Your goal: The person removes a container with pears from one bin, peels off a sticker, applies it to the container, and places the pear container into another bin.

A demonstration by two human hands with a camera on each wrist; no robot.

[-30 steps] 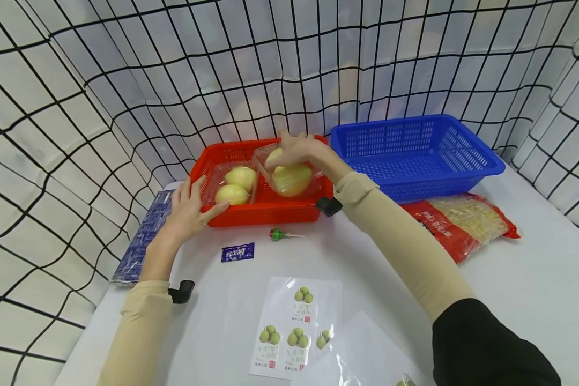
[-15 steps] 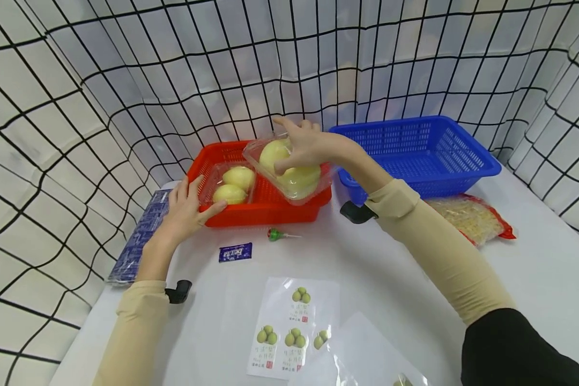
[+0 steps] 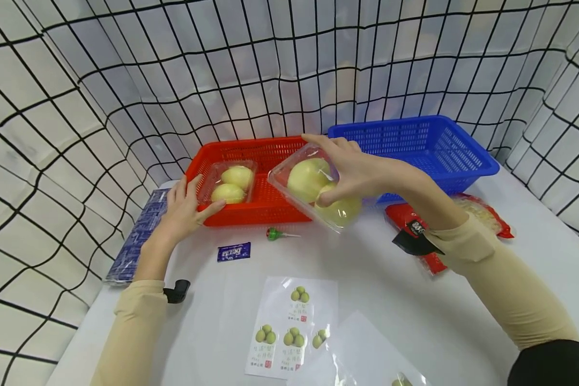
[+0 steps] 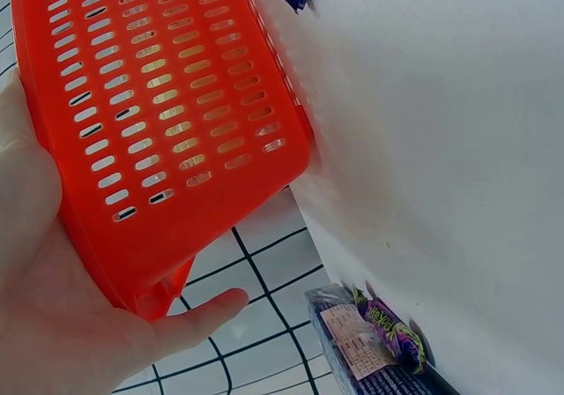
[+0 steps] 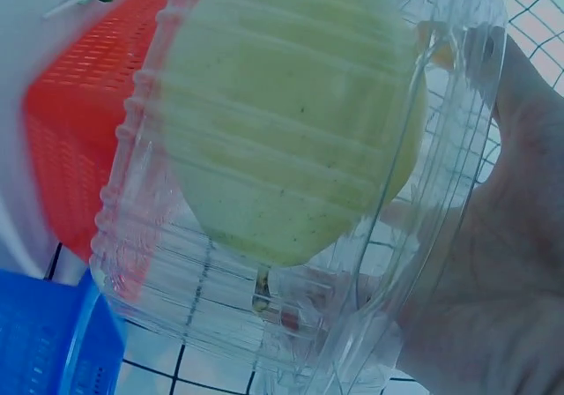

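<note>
My right hand [image 3: 362, 169] grips a clear plastic clamshell box [image 3: 289, 185] by its side, tilted, in front of the gap between the two baskets. Inside the box are two pale yellow-green pears [image 3: 310, 179]; a stem shows on the one [image 5: 291, 122] in the right wrist view. My left hand [image 3: 180, 212] holds the left end of the red basket [image 3: 265, 215], thumb along the front rim and fingers at the side. In the basket's left half lies another clear box [image 3: 252, 195] with two pears [image 3: 228, 193].
A blue basket [image 3: 415, 185] stands right of the red one, a red bag [image 3: 504, 228] before it. A lollipop [image 3: 275, 234] and a purple-wrapped sweet [image 3: 234, 252] lie in front. Printed pear label sheets [image 3: 291, 308] are nearest; a blue packet [image 3: 137, 236] lies left.
My right hand has lifted the box of pears out of the red basket and brought it right and nearer. My left hand stays at the basket's end.
</note>
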